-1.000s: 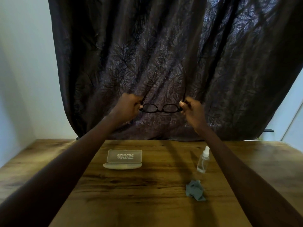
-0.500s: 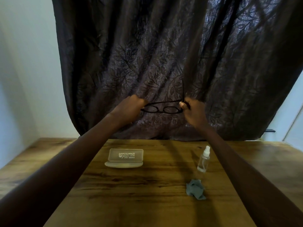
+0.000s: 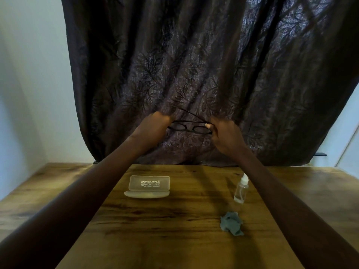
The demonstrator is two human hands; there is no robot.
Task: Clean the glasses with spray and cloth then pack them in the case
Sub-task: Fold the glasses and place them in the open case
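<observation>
Black-framed glasses [image 3: 189,128] are held up in the air in front of a dark curtain, well above the table. My left hand [image 3: 155,125] grips the frame's left end and my right hand [image 3: 223,131] pinches its right end. One temple arm lies folded across the top of the lenses; the other sticks up and to the left. Below on the wooden table [image 3: 174,220] stands an open pale case [image 3: 148,188], a small clear spray bottle [image 3: 241,188] with a white cap, and a crumpled grey-blue cloth [image 3: 231,223].
A dark leaf-patterned curtain [image 3: 194,65] hangs behind the table's far edge. White walls flank it on both sides. The case sits left of centre, the bottle and cloth right of centre under my right forearm.
Both hands stay on the glasses at about the same height. The temple arms have swung inward, one now folded across the lenses.
</observation>
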